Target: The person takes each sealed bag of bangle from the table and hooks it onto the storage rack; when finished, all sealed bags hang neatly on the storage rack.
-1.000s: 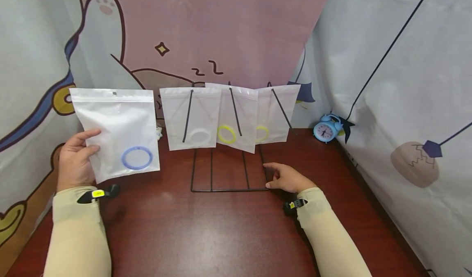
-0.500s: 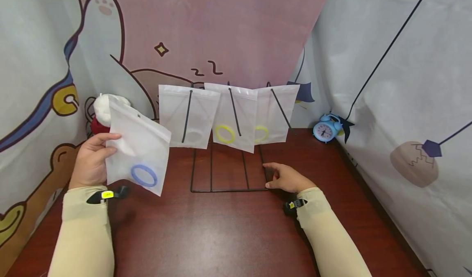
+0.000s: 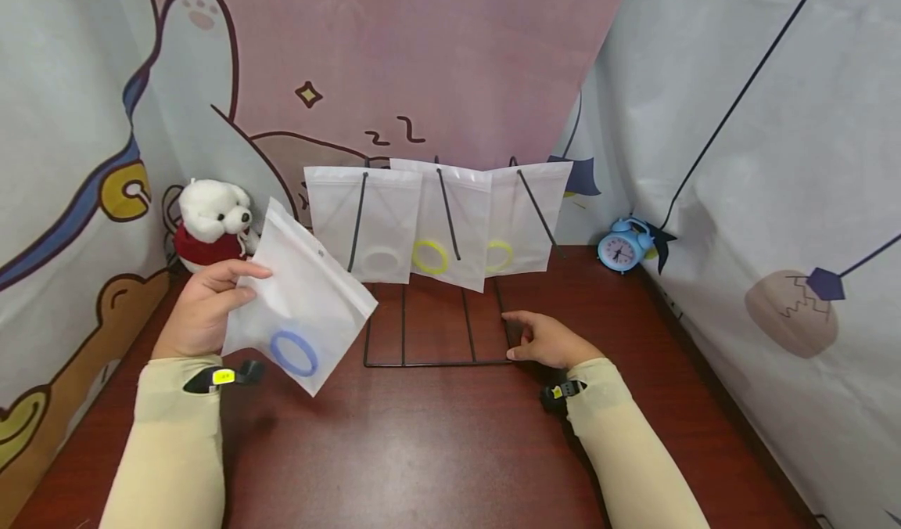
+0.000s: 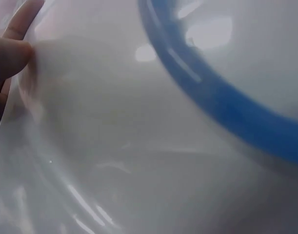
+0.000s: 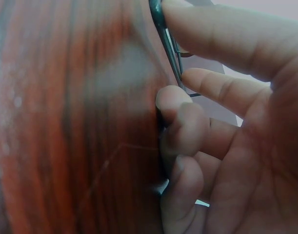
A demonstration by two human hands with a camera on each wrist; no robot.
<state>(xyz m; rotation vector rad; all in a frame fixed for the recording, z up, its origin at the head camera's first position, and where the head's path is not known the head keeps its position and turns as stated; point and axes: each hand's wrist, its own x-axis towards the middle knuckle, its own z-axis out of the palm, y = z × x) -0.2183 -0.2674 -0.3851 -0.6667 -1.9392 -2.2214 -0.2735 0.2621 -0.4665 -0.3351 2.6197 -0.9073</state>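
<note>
My left hand (image 3: pixel 200 311) pinches the left edge of a white translucent zip bag (image 3: pixel 310 290) between thumb and fingers. The bag is tilted, its top edge and hang hole toward the upper right. A blue ring (image 4: pixel 212 102) shows through it. My right hand (image 3: pixel 556 341) holds the near right corner of a black wire rack (image 3: pixel 436 365), thumb and index finger on the wire. Similar bags hang from the rack's prongs: a left bag (image 3: pixel 327 216) with a whitish ring, a middle bag (image 3: pixel 457 208) and a right bag (image 3: pixel 524 216) with yellow rings.
A white plush bear (image 3: pixel 207 212) in red sits at the back left, partly behind my left hand. At the back right stands a blue alarm clock (image 3: pixel 621 247). Printed cloth walls surround the brown wooden table (image 3: pixel 394 466).
My left hand has moved right with the zip bag, which has turned clockwise and uncovered the plush bear. The left hanging bag swung slightly. My right hand has stayed on the rack.
</note>
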